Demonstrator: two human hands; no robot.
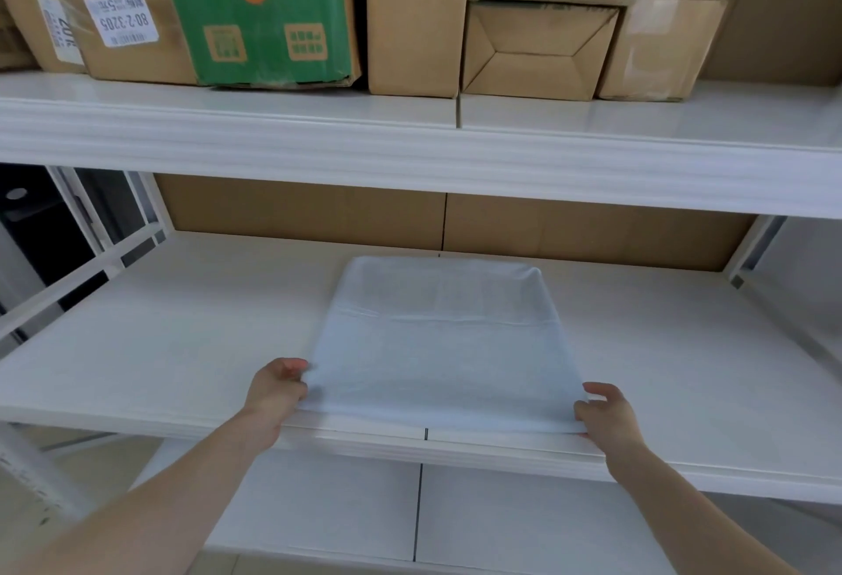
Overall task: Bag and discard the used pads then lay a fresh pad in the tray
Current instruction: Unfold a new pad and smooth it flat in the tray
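1. A pale blue pad [442, 346] lies spread flat on the middle shelf [182, 346], covering whatever is beneath it.
2. The left hand [275, 392] pinches its near left corner.
3. The right hand [608, 415] grips the near right corner, fingers [601, 390] curled over the edge.
4. Cardboard boxes [537, 50] and a green box [259, 9] sit on the upper shelf.

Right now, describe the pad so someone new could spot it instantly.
Find the white rack; skip the top shelf of boxes and look at the middle shelf. The pad lies at its front edge, with the left hand and right hand gripping its near corners. It is the only pale blue sheet there.
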